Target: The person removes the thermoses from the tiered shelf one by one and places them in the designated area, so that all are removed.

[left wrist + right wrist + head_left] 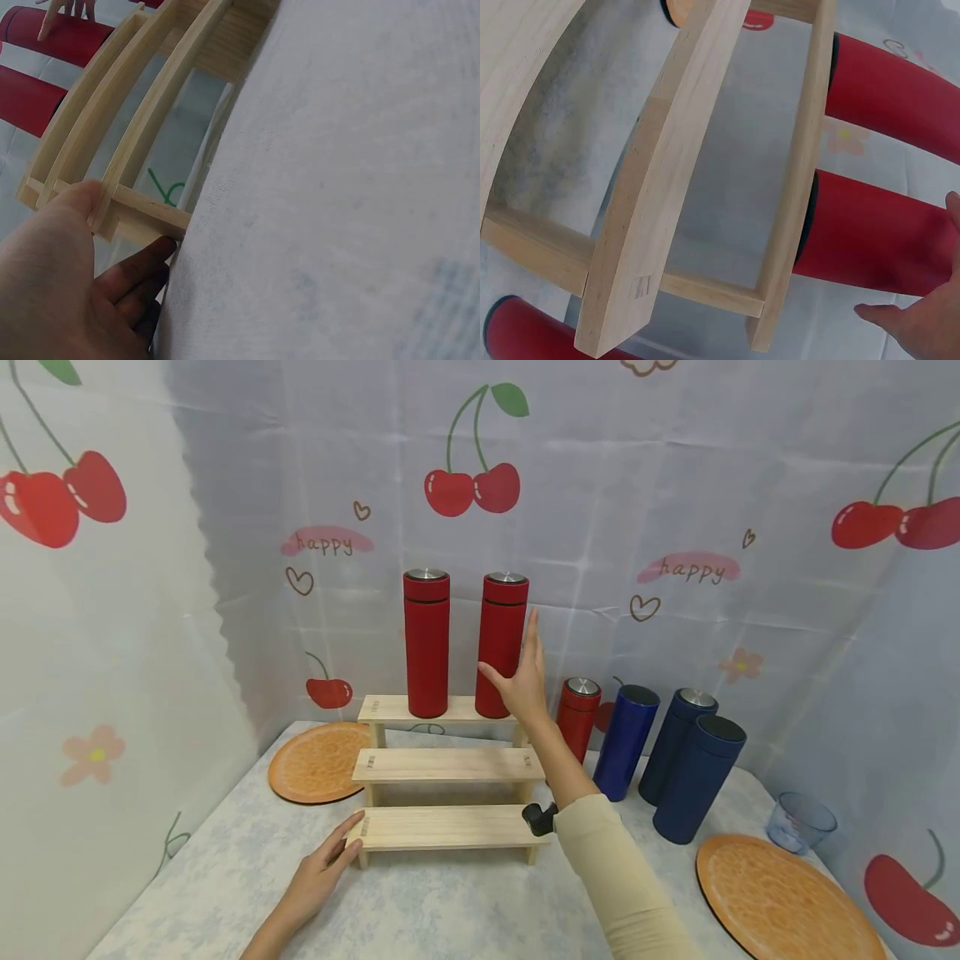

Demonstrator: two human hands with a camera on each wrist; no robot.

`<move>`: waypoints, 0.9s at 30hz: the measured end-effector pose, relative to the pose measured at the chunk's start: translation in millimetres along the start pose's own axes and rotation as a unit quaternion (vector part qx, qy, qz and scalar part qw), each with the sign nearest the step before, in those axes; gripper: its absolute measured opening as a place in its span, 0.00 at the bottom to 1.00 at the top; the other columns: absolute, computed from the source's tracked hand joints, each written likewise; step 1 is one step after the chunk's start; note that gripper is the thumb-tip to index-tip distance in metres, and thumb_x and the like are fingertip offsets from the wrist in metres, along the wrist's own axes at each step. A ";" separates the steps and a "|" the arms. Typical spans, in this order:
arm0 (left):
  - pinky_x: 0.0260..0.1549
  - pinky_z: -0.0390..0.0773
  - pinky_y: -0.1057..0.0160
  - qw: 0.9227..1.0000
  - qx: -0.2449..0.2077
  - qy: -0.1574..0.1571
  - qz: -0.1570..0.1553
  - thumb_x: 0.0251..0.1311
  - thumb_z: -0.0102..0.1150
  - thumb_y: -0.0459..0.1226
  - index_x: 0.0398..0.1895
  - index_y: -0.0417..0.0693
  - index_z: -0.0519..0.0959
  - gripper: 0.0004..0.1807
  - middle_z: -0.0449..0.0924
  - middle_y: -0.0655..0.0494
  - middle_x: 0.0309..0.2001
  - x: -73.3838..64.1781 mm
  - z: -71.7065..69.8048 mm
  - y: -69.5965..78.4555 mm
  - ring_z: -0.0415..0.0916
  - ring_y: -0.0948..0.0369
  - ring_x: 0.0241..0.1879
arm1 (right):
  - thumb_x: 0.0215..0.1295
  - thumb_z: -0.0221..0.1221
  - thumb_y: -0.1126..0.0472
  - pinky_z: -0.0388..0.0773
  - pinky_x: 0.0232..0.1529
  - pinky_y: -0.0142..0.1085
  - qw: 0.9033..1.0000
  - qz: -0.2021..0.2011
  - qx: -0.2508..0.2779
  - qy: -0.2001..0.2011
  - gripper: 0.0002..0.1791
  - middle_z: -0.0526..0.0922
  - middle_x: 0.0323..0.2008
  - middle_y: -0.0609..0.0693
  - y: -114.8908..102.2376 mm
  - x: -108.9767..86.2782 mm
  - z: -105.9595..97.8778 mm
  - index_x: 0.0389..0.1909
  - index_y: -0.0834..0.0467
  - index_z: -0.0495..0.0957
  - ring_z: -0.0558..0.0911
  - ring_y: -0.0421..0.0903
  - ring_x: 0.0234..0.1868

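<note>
A three-tier wooden stand [448,766] stands on the table. Two tall red thermos flasks are upright on its top tier, a left one [427,647] and a right one [492,647]. My right hand [525,685] is at the right flask with straight fingers along its right side and the thumb spread out across its front. In the right wrist view, that thumb [881,313] is apart from the red flask [877,236]. My left hand [322,872] holds the left end of the bottom tier between thumb and fingers, also visible in the left wrist view.
Right of the stand are a shorter-looking red flask [577,718], a bright blue flask [627,743] and two dark blue flasks [699,781]. A clear bluish cup [801,822] and a round orange-brown mat [787,902] lie further right. Another round mat [318,764] is behind left.
</note>
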State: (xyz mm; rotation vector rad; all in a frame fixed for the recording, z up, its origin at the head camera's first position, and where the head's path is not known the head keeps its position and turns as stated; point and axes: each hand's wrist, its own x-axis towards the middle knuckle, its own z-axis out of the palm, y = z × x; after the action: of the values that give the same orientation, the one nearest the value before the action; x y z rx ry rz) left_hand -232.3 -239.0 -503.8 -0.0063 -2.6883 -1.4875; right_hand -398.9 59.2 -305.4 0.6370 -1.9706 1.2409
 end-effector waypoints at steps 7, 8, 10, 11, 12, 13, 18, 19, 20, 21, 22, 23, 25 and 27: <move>0.52 0.69 0.43 1.000 0.006 0.002 0.009 0.60 0.45 0.62 0.68 0.74 0.58 0.31 0.56 0.43 0.67 2.9 0.1 1.5 0.62 0.41 0.60 | 0.56 0.65 0.62 0.66 0.59 0.45 1.000 0.001 0.015 -0.025 0.58 0.51 0.69 0.52 5.0 0.4 0.6 0.73 0.46 0.29 0.61 0.48 0.63; 0.52 0.69 0.42 1.000 0.006 0.002 0.010 0.60 0.45 0.62 0.68 0.74 0.58 0.31 0.56 0.43 0.67 3.5 0.2 1.6 0.62 0.41 0.60 | 0.56 0.65 0.62 0.68 0.58 0.45 1.000 0.000 0.013 -0.019 0.58 0.53 0.68 0.52 4.7 -1.6 0.2 0.73 0.45 0.30 0.62 0.48 0.62; 0.52 0.69 0.42 1.000 0.006 0.001 0.010 0.60 0.45 0.62 0.67 0.74 0.58 0.31 0.57 0.44 0.67 4.3 0.4 1.3 0.62 0.42 0.60 | 0.56 0.65 0.61 0.71 0.55 0.45 1.000 0.002 0.012 -0.005 0.57 0.58 0.65 0.54 3.0 -7.1 -1.6 0.73 0.43 0.31 0.64 0.48 0.60; 0.52 0.69 0.42 1.000 0.005 0.000 0.009 0.60 0.45 0.63 0.67 0.75 0.58 0.31 0.57 0.44 0.67 4.5 0.6 1.1 0.62 0.42 0.60 | 0.55 0.66 0.60 0.72 0.54 0.45 1.000 0.002 0.007 0.002 0.57 0.60 0.63 0.54 2.0 -10.9 -3.0 0.73 0.42 0.32 0.65 0.48 0.59; 0.53 0.69 0.43 1.000 0.007 -0.001 0.008 0.60 0.44 0.63 0.67 0.75 0.58 0.31 0.57 0.44 0.67 4.5 0.8 0.8 0.62 0.42 0.60 | 0.55 0.66 0.59 0.73 0.53 0.45 1.000 0.003 0.002 0.009 0.57 0.62 0.62 0.55 0.6 -15.4 -4.8 0.73 0.41 0.32 0.66 0.48 0.58; 0.53 0.68 0.43 1.000 0.007 0.000 0.006 0.59 0.44 0.63 0.67 0.75 0.58 0.31 0.57 0.44 0.67 4.2 0.9 0.4 0.62 0.42 0.60 | 0.55 0.66 0.58 0.73 0.52 0.45 1.000 0.002 -0.003 0.015 0.57 0.63 0.61 0.55 -1.4 -20.2 -6.9 0.73 0.41 0.33 0.67 0.48 0.58; 0.53 0.68 0.43 1.000 0.012 0.002 0.005 0.60 0.44 0.63 0.68 0.73 0.58 0.32 0.57 0.43 0.67 2.6 1.4 -1.5 0.62 0.42 0.60 | 0.53 0.68 0.57 0.74 0.52 0.46 0.999 -0.021 -0.001 0.045 0.57 0.64 0.61 0.56 -11.4 -45.8 -19.9 0.73 0.43 0.36 0.69 0.49 0.57; 0.54 0.68 0.43 1.000 0.012 0.002 0.004 0.60 0.44 0.63 0.68 0.73 0.58 0.32 0.56 0.43 0.67 2.4 1.5 -1.7 0.62 0.42 0.60 | 0.52 0.69 0.57 0.74 0.51 0.47 0.998 -0.026 0.002 0.054 0.57 0.65 0.60 0.57 -13.0 -51.1 -23.1 0.73 0.44 0.37 0.70 0.49 0.56; 0.54 0.68 0.43 1.000 0.012 0.002 0.005 0.60 0.44 0.63 0.68 0.72 0.58 0.32 0.56 0.43 0.67 2.4 1.7 -1.9 0.62 0.41 0.60 | 0.51 0.69 0.58 0.75 0.50 0.46 0.998 -0.029 0.005 0.061 0.57 0.65 0.60 0.56 -13.9 -56.6 -26.5 0.73 0.44 0.38 0.70 0.49 0.55; 0.54 0.67 0.43 1.000 0.012 0.002 0.004 0.60 0.44 0.63 0.68 0.72 0.58 0.32 0.56 0.43 0.67 2.4 1.8 -2.1 0.62 0.41 0.60 | 0.50 0.70 0.59 0.75 0.49 0.46 0.997 -0.032 0.008 0.069 0.57 0.66 0.59 0.57 -14.8 -62.1 -30.0 0.73 0.45 0.39 0.71 0.49 0.54; 0.54 0.67 0.43 1.000 0.013 0.001 0.004 0.60 0.44 0.63 0.68 0.72 0.57 0.32 0.56 0.43 0.67 2.2 1.8 -2.0 0.62 0.41 0.61 | 0.50 0.70 0.60 0.76 0.48 0.47 0.996 -0.034 0.012 0.076 0.58 0.66 0.58 0.57 -15.6 -67.2 -33.8 0.73 0.46 0.40 0.72 0.49 0.54; 0.53 0.68 0.42 1.000 0.015 0.001 0.004 0.60 0.44 0.63 0.68 0.72 0.57 0.32 0.56 0.43 0.67 2.0 1.8 -2.1 0.62 0.41 0.60 | 0.49 0.70 0.61 0.76 0.47 0.47 0.996 -0.036 0.010 0.084 0.58 0.66 0.58 0.57 -15.0 -72.5 -37.5 0.73 0.47 0.40 0.72 0.50 0.53; 0.53 0.68 0.42 1.000 0.018 0.002 0.002 0.60 0.43 0.63 0.68 0.72 0.57 0.33 0.56 0.43 0.67 2.0 1.8 -2.2 0.62 0.41 0.60 | 0.48 0.71 0.63 0.76 0.47 0.47 0.995 -0.039 0.008 0.096 0.58 0.67 0.58 0.57 -14.0 -81.9 -45.9 0.73 0.49 0.42 0.72 0.50 0.53; 0.52 0.68 0.42 1.000 0.020 0.002 0.002 0.60 0.43 0.63 0.68 0.71 0.57 0.33 0.56 0.42 0.67 1.8 1.6 -2.1 0.62 0.40 0.60 | 0.48 0.71 0.64 0.76 0.47 0.49 0.993 -0.046 0.006 0.106 0.57 0.67 0.58 0.58 -11.9 -89.9 -55.5 0.73 0.52 0.43 0.72 0.51 0.53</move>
State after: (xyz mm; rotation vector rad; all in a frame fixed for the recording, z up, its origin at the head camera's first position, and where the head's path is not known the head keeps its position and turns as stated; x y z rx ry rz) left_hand -234.3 -238.8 -506.4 -0.0061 -2.7139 -1.4298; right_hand -317.2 107.7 -353.0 0.5696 -1.7409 1.2135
